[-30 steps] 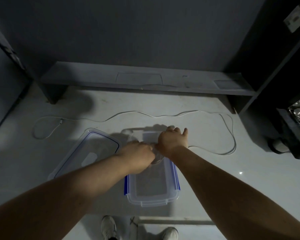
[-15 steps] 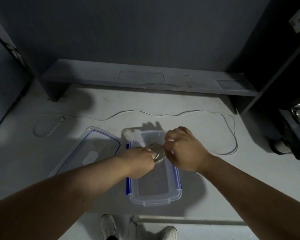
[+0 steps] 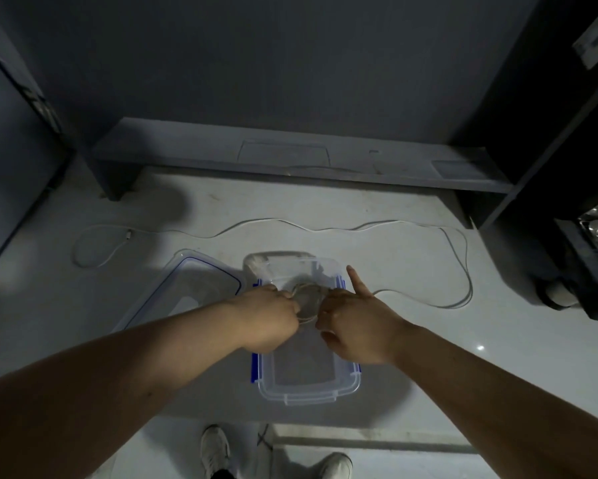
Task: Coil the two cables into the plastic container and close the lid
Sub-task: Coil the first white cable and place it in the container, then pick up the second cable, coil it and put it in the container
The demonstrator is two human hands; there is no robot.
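Fingers [image 3: 283,303] of the left hand [image 3: 269,321] are curled tight, knuckles up, and grip the left edge of a small round coil of thin pale cable [image 3: 307,300]. The right hand [image 3: 358,328] sits opposite. Most of its fingers are curled in and pinch the coil's right edge, though we can't see the exact contact behind the knuckles. Its index finger [image 3: 357,283] sticks out straight, pointing away from us.

The coil is a few loose turns, roughly circular and greyish in the dim light. It hangs between the two hands over the far half of the clear rectangular plastic container with blue side latches [image 3: 307,395]. We cannot tell whether it touches the container floor. The near half of the container shows nothing in it.

The clear plastic lid with a blue seal line [image 3: 200,281] lies flat on the table, just left of the container and touching or nearly touching it.

We see a long thin white cable [image 3: 325,229] lying loose on the pale grey tabletop [image 3: 463,357] beyond the container. It has a loop and a small plug at far left and runs wavy across the middle. At the right it forms a big bend that curves back toward the right hand.

A small whitish object sits at the container's far-left corner, too blurred to identify. A low grey shelf [image 3: 290,157] runs along the wall. White shoes [image 3: 216,447] show below the table edge.
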